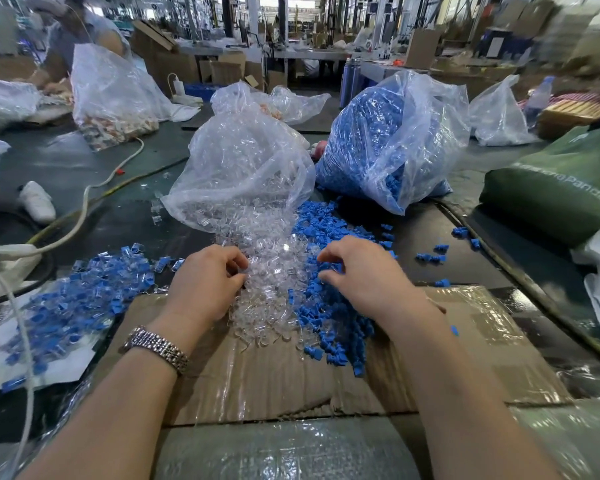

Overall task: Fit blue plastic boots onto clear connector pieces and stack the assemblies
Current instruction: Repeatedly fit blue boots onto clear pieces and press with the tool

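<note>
A heap of clear connector pieces (269, 289) spills from an open clear bag (243, 174) onto the cardboard in front of me. Loose blue boots (329, 317) lie in a pile to its right, below a big bag of blue boots (378, 140). A pile of fitted blue-and-clear assemblies (73, 303) lies at the left. My left hand (207, 280) rests on the clear heap with fingers curled among the pieces. My right hand (362, 270) sits where the clear and blue piles meet, fingertips curled down into the parts. What each hand holds is hidden.
A flattened cardboard sheet (465, 348) covers the table's near part. A green bag (555, 188) lies at the right, white cables (84, 216) and a white shoe-like object (37, 202) at the left. Another person (80, 39) works at the far left among plastic bags.
</note>
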### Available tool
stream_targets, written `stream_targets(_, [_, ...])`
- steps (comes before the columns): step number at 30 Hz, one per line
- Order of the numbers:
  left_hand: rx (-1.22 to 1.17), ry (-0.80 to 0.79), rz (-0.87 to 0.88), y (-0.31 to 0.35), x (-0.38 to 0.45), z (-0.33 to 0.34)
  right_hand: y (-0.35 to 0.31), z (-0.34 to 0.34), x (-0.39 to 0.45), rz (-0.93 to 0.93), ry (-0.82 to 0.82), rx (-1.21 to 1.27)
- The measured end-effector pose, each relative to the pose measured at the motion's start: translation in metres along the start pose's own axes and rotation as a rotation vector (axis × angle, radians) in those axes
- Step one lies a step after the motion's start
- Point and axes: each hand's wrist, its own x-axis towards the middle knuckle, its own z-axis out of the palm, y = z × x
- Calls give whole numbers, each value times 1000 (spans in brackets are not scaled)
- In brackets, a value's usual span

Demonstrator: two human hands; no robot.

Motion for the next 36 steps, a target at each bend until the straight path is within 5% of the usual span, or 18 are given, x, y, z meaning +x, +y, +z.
stream_targets(11, [-70,60,3,6,-5,-13,1,8,4,81,27,-87])
stream_targets(15, [-275,61,-65,12,-7,-20,2,6,5,117,60,-76])
stream_targets(24, [-797,-176,-231,29,-11,-32,4,-1,2,86,231,417])
stream_targets(28, [-1229,-285,-278,31,-12,-33,4,0,4,1,234,595])
stream_targets(36, [-1454,-460,-365,35,-12,-28,-5,0,0,-100,215,904])
